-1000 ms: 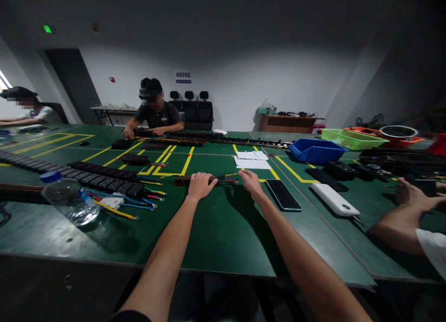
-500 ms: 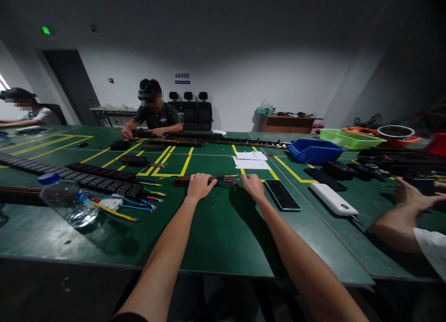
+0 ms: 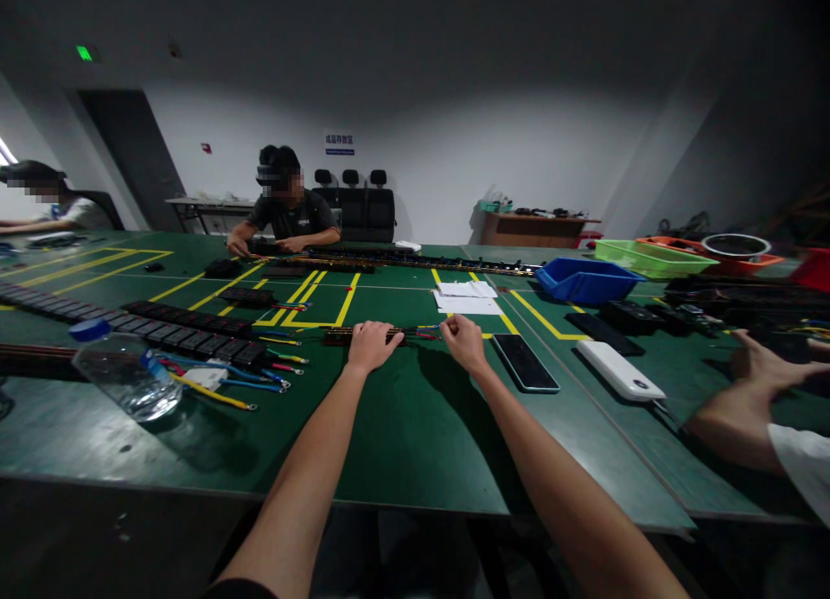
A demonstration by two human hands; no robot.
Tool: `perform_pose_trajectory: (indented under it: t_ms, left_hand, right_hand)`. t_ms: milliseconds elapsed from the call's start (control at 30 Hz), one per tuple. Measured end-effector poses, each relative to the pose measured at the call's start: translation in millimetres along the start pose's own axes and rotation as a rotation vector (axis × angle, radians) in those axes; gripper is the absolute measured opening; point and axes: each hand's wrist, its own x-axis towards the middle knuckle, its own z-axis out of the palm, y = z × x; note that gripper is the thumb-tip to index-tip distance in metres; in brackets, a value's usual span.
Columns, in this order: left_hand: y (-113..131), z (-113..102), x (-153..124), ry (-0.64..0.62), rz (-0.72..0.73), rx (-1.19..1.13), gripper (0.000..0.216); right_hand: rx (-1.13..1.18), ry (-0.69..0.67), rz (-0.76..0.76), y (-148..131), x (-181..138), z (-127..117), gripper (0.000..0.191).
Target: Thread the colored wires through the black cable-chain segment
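Observation:
A short dark length, apparently cable drag chain (image 3: 337,336), lies across the green table in front of me. My left hand (image 3: 372,345) presses down over it, the fingers curled across its far side and the thumb to the right. Thin coloured wires (image 3: 424,329) come out of its right end. At their tips, my right hand (image 3: 462,340) is closed in a pinch on a wire end; the fingers hide the exact grip. A dark smartphone (image 3: 525,363) lies just right of my right hand.
Black cable chains (image 3: 188,331) with lugged wires (image 3: 224,393) lie left, behind a tilted-looking water bottle (image 3: 130,370). Papers (image 3: 468,298), a blue bin (image 3: 584,281) and a white power bank (image 3: 621,371) are farther right. A co-worker's hand (image 3: 765,361) is at right; another person (image 3: 285,206) sits opposite.
My right hand has shifted slightly left and up onto the wire ends, its fingers drawn together. My left hand stays on the chain.

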Motion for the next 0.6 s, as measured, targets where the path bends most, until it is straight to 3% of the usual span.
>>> perform_pose_trajectory:
  t_ms: [267, 600]
  left_hand:
    - [-0.7, -0.5, 0.3, -0.012, 0.002, -0.035, 0.054]
    - [-0.4, 0.9, 0.5, 0.002, -0.003, -0.019, 0.056]
  right_hand:
    - [-0.152, -0.11, 0.24, -1.5, -1.9, -7.2, 0.03]
    - [-0.156, -0.351, 0.202, 2.1, 0.3, 1.0, 0.046]
